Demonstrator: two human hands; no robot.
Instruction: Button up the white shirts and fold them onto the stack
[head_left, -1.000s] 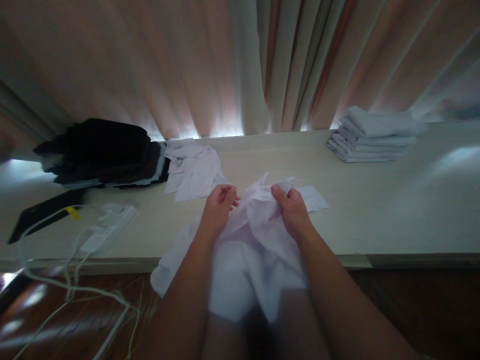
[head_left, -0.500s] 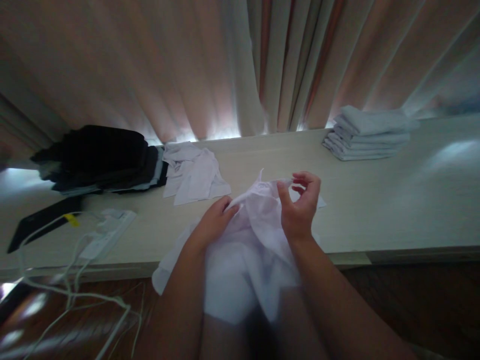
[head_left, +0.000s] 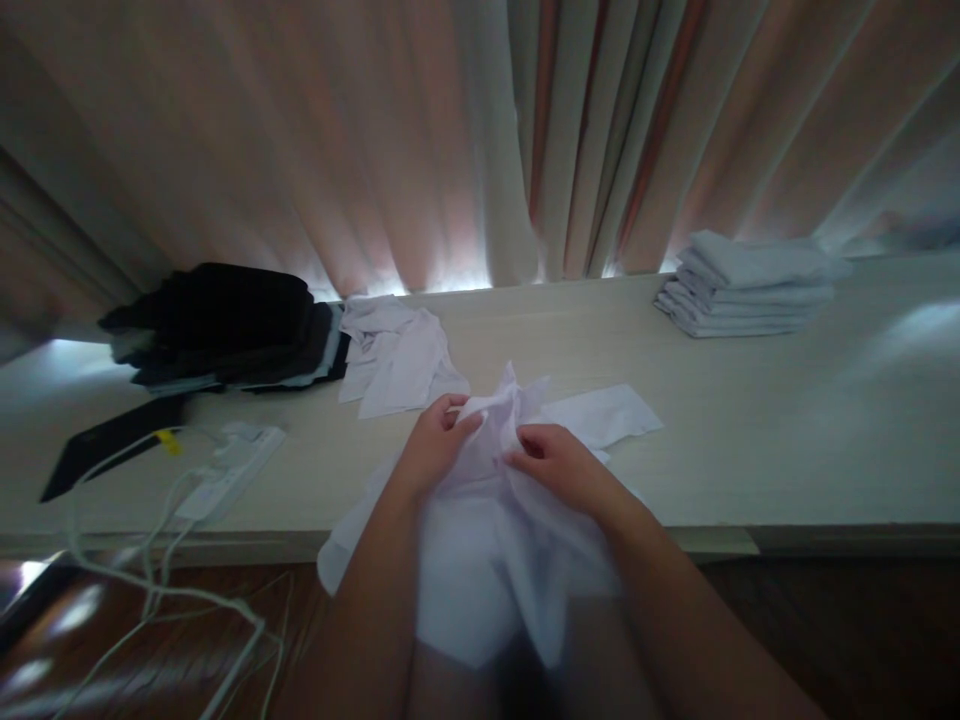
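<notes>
A white shirt point(head_left: 469, 570) hangs bunched over the front edge of the table and onto my lap. One flat part of it, like a sleeve, lies on the tabletop to the right. My left hand point(head_left: 435, 445) pinches the cloth near its upper edge, thumb on top. Close beside it, my right hand point(head_left: 555, 460) is closed on another fold, with fingertips curled into the cloth. Between the two hands the fabric stands up in a small peak. A second crumpled white garment point(head_left: 401, 360) lies just behind my left hand.
A stack of folded white clothes point(head_left: 750, 285) stands at the back right. Dark folded clothes point(head_left: 217, 325) are piled at the back left. Before them lie a flat black object point(head_left: 112, 445) and a white power strip point(head_left: 232, 475) with cables trailing off the table. Curtains point(head_left: 360, 140) hang behind.
My right hand has moved left and down, from the cloth's right upper edge to a fold near my left hand. The flat sleeve-like part now shows more. The view has shifted slightly.
</notes>
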